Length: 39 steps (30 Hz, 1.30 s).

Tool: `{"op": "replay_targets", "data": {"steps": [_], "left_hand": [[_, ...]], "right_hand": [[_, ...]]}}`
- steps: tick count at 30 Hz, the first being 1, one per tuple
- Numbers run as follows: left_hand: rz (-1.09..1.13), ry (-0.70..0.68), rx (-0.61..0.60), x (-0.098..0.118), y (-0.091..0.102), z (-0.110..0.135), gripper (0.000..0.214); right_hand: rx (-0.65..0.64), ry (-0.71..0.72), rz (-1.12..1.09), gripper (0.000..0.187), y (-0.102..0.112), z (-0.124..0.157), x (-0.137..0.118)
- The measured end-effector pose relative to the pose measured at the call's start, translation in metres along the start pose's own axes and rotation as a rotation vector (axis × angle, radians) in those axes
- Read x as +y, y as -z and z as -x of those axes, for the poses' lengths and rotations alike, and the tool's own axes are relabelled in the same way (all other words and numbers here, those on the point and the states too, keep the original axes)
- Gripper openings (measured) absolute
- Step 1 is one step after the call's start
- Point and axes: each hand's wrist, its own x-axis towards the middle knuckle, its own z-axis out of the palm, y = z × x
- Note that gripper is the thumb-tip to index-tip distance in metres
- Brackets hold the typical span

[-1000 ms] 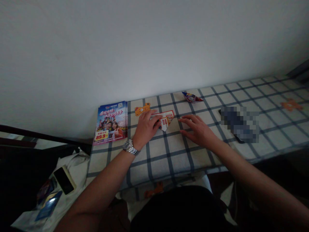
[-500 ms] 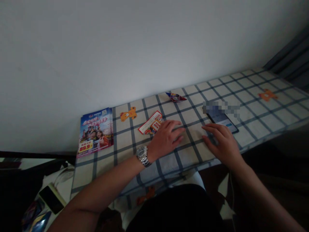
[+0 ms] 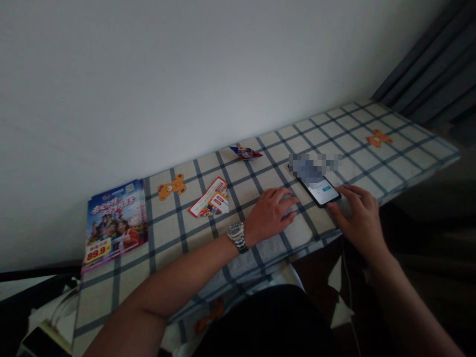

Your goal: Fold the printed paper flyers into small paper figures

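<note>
Your left hand (image 3: pixel 274 212), fingers apart, holds nothing; your right hand (image 3: pixel 339 202) brackets the corner of the black rectangular phone (image 3: pixel 322 192), grip unclear; on cream checked cloth (image 3: pixel 334 141), the red-and-white paper (image 3: pixel 212 199) seems part-folded; the blue-and-red paper (image 3: pixel 246 153), fully folded.

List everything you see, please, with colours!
wall: 1, pale grey, back
curtain: 1, dark grey, right
checked cloth: 1, cream and blue-grey, middle
bear pictures: 3, orange, on cloth
flyers: 1 stack, blue and pink, left
folded paper: 1, red and white, right of flyers
pointed piece: 1, blue and red, near wall
lit phone: 1, black-edged, right of centre
device: 1, dark, yellowish-edged, lower left
cord: at least 1, pale, lower right
watch: 1, silver, centre
clothes: count unclear, black, bottom
left hand: 1, bare, centre
right hand: 1, bare, beside phone
</note>
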Motion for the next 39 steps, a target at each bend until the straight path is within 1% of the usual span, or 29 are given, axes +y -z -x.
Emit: {"op": "replay_targets", "data": {"steps": [4,12,16,21,33,39], "left_hand": [[0.013,0.018,-0.01,-0.0024,-0.0027,0.0024,0.035],[0.034,0.023,-0.021,-0.0022,-0.0003,0.0042,0.036],[0.032,0.026,-0.024,-0.0019,-0.0004,0.0045,0.036],[0.034,0.024,-0.025,-0.0022,-0.0009,0.0048,0.037],[0.036,0.017,-0.018,-0.0025,-0.0012,0.0049,0.037],[0.041,0.02,-0.016,-0.0025,-0.002,0.0051,0.036]], "right_hand": [[-0.018,-0.002,0.022,0.046,-0.0034,-0.0006,0.0017],[-0.037,-0.008,0.02,0.048,-0.0066,-0.0001,-0.0014],[-0.054,0.006,0.054,0.046,-0.0074,-0.0003,-0.0017],[-0.052,-0.012,0.059,0.049,-0.0088,-0.0007,-0.0003],[-0.068,-0.016,0.016,0.05,-0.0069,-0.002,-0.0043],[-0.077,-0.012,0.032,0.05,-0.0065,-0.0032,-0.0008]]}}
